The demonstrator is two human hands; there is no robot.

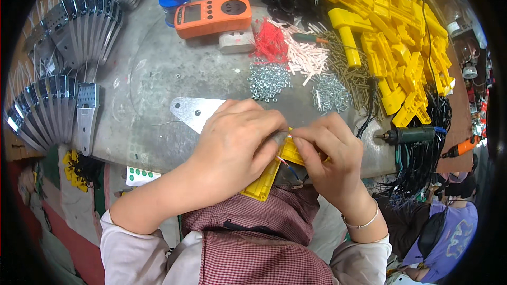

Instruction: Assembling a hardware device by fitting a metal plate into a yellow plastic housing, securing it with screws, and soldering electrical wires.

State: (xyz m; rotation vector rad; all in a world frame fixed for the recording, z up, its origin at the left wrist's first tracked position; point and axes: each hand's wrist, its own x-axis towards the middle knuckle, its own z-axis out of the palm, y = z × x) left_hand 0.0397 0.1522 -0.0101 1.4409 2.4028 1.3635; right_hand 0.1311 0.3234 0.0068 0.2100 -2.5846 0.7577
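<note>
Fingers of the left hand (235, 133) are holding a yellow casing (261, 184), lower centre; those of the right hand (336, 159) are bunching narrowly over it, exact grip unclear.

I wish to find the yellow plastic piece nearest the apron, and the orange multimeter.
Yellow plastic piece (263, 183): head view, on its visible middle.
Orange multimeter (214, 18): head view, on its front face.

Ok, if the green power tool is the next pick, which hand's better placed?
Probably the right hand: the green power tool lies on that side, nearer to it. The left hand is farther off. Both are busy at the yellow housing.
</note>
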